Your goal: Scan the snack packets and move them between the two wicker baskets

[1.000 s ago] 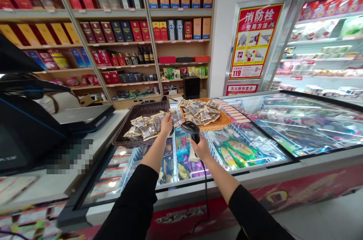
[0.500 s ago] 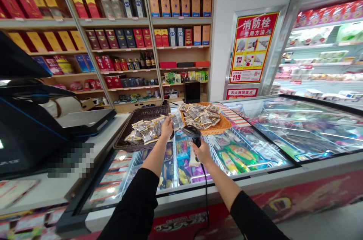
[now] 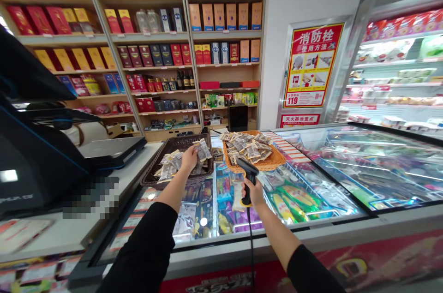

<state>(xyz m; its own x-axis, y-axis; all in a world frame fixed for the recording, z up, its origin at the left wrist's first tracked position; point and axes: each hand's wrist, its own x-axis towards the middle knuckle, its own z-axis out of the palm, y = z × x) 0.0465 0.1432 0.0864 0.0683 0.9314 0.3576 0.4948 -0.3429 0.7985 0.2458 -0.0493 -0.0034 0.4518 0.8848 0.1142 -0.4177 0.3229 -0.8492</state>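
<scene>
My left hand [image 3: 189, 158] is over the dark brown wicker basket [image 3: 148, 169], its fingers closed on a small clear snack packet [image 3: 203, 149] with pale ends. Under it, several similar packets [image 3: 169, 165] lie heaped in that basket. A black handheld barcode scanner [image 3: 249, 174] is upright in my right hand [image 3: 255, 193], which is wrapped round its handle. The scanner's head is in front of the orange wicker basket [image 3: 275, 159], where more packets [image 3: 249, 147] are piled. From the handle a black cable [image 3: 251, 247] hangs down over the freezer's front.
Both baskets rest on the glass top of a chest freezer [image 3: 297, 182] holding bagged frozen goods. At the left, a counter carries a weighing scale [image 3: 110, 150] and a dark till screen [image 3: 31, 67]. Shelves of boxed bottles [image 3: 152, 55] line the back wall.
My left hand has moved left with the packet, from the gap between the baskets to over the dark one. The scanner in my right hand has shifted slightly right and down. The view tilted up.
</scene>
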